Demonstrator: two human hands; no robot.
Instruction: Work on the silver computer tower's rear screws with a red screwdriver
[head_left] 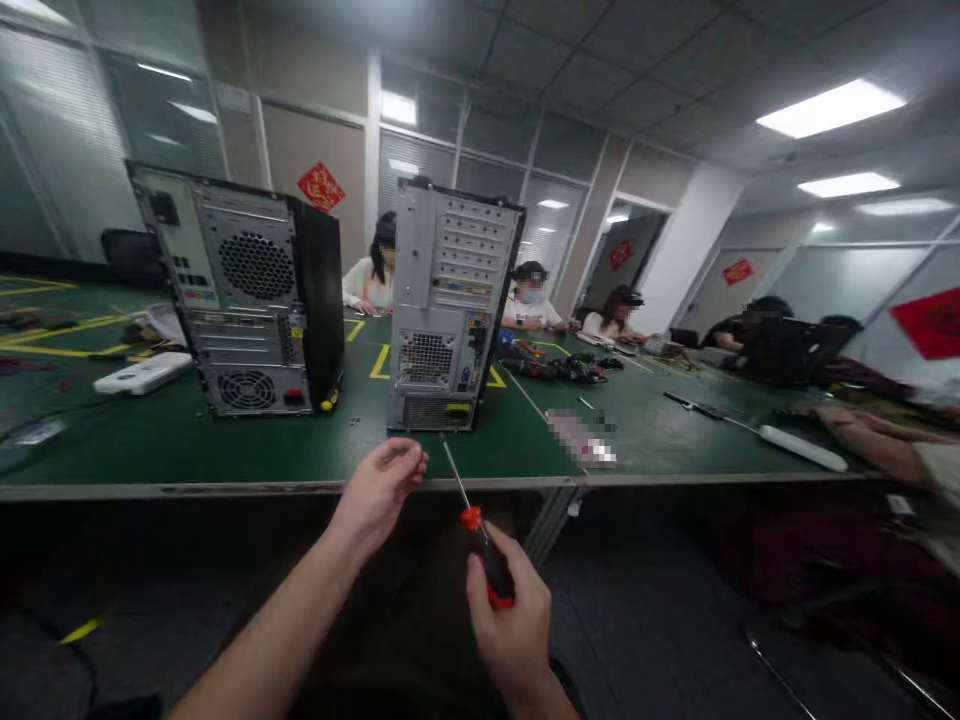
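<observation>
My right hand (514,605) is closed on the red and black handle of a screwdriver (487,555), whose thin shaft points up and forward past the table's front edge. My left hand (382,485) is near that edge, just left of the screwdriver tip, with its fingers curled together; anything between them is too small to make out. Beyond both hands a silver computer case (450,300) stands upright on the green table (360,440), its rear side facing me. A second case (247,290) with black side panels stands to its left.
A white power strip (142,373) lies at the left. Bundled black cables (559,365), a blurred flat object (581,438) and a white-handled tool (802,448) are to the right. Several people sit around the table, and a person's arm (862,445) rests at the right.
</observation>
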